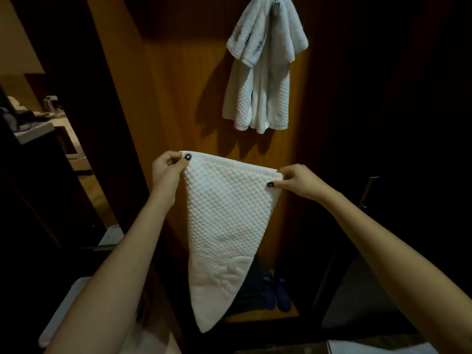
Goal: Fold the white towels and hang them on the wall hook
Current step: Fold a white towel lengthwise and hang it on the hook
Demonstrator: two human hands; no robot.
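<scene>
1. A wooden wall panel fills the middle of the view, with dark surfaces on both sides of it.
2. The white towel, bumpy in texture, is held up in the air in front of the panel by its top edge. It narrows to a point at the bottom, and an embossed pattern shows on its lower part.
3. The hung towels drape in a bunch high on the panel, above and slightly right of the held one, and well apart from it.
4. The left hand pinches the towel's top left corner. Its thumb lies on the front and its fingers are curled behind.
5. The right hand pinches the top right corner in the same way, a little lower than the left.
6. The 2 blue slippers sit low down, just right of the towel's lower part and partly hidden by it.
7. The wall hook, metal, shows at the top edge of the view, with the bunch draped over it.
</scene>
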